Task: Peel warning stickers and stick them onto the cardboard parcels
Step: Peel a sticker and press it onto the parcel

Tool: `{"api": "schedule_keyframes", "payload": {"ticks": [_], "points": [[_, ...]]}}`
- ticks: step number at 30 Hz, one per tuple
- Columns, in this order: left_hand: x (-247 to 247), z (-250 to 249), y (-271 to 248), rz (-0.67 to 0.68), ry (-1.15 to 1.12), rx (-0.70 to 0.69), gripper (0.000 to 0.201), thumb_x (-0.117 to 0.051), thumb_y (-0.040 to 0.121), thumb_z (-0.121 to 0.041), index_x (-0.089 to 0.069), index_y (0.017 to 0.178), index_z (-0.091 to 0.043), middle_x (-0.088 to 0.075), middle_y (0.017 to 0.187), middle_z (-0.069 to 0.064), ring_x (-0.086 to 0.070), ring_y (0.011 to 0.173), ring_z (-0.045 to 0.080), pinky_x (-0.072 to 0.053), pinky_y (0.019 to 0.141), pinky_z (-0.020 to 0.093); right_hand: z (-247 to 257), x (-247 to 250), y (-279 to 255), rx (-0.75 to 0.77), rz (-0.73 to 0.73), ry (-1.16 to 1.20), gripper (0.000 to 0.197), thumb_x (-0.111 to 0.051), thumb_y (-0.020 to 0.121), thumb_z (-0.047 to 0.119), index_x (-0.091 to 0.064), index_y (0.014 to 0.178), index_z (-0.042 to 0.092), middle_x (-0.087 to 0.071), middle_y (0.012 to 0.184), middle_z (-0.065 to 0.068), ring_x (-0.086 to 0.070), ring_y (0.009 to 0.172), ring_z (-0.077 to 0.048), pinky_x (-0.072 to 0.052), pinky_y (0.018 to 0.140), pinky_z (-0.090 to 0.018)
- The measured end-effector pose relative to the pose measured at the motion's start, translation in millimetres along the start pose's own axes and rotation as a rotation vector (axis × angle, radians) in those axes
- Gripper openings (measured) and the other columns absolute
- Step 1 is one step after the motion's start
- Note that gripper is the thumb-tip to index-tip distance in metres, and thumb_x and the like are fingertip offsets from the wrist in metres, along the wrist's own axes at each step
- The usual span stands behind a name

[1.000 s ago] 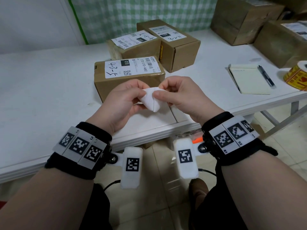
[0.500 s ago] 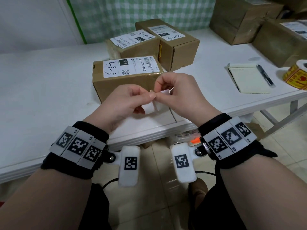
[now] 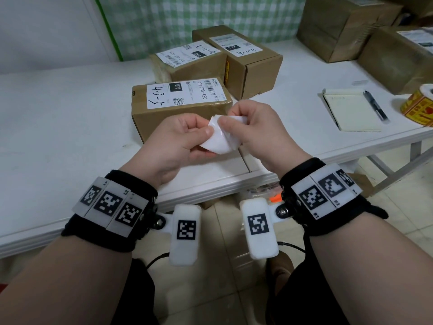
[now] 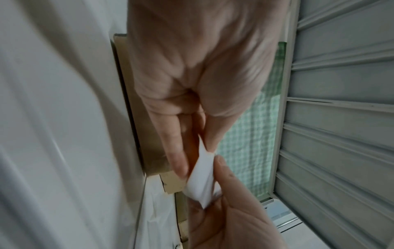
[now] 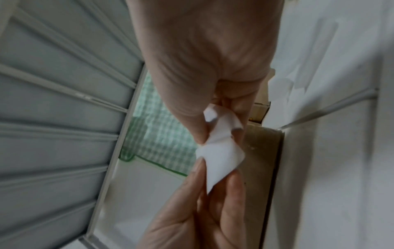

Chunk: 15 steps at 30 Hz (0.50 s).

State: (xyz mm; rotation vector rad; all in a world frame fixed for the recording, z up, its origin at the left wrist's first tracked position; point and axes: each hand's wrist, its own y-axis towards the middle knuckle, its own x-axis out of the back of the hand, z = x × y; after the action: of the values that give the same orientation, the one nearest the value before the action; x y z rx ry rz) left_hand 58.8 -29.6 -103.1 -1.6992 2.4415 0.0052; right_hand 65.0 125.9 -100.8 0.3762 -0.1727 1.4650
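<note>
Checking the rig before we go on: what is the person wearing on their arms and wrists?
Both forearms are bare, no sleeves. Each wrist wears a black fabric band carrying a row of white plates printed with black square codes. A white rounded camera block with its own code hangs off the inner side of the left band and the right band. Thin black cables trail below the blocks.

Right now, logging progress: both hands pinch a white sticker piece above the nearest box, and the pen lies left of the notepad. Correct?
Not quite: the pen lies right of the notepad, per the head view. The left hand and right hand do pinch the white sticker piece above the nearest box.
</note>
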Motion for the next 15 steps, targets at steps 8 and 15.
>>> {"api": "schedule_keyframes", "payload": {"ticks": [8,15], "points": [[-1.7,-0.1,3.0,0.007,-0.168,0.002,0.013,-0.045,0.094,-0.004,-0.056,0.088,-0.008,-0.069,0.092,0.01,-0.07,0.08,0.017,-0.058,0.064,0.024,3.3,8.3,0.3,-0.141,0.002,0.418,0.018,-0.057,0.092,0.016,-0.05,0.075,0.014,-0.058,0.08,-0.005,-0.056,0.066,-0.012,-0.051,0.059,-0.025],[0.8,-1.1,2.8,0.002,-0.291,0.047,0.024,-0.038,0.091,0.0,-0.059,0.103,0.001,-0.064,0.108,0.025,-0.065,0.1,0.035,-0.055,0.084,0.041,1.7,8.6,-0.2,-0.013,-0.025,0.161,0.012,-0.073,0.078,0.013,-0.065,0.083,0.006,-0.069,0.084,-0.013,-0.066,0.077,-0.02,-0.059,0.07,-0.04]]}}
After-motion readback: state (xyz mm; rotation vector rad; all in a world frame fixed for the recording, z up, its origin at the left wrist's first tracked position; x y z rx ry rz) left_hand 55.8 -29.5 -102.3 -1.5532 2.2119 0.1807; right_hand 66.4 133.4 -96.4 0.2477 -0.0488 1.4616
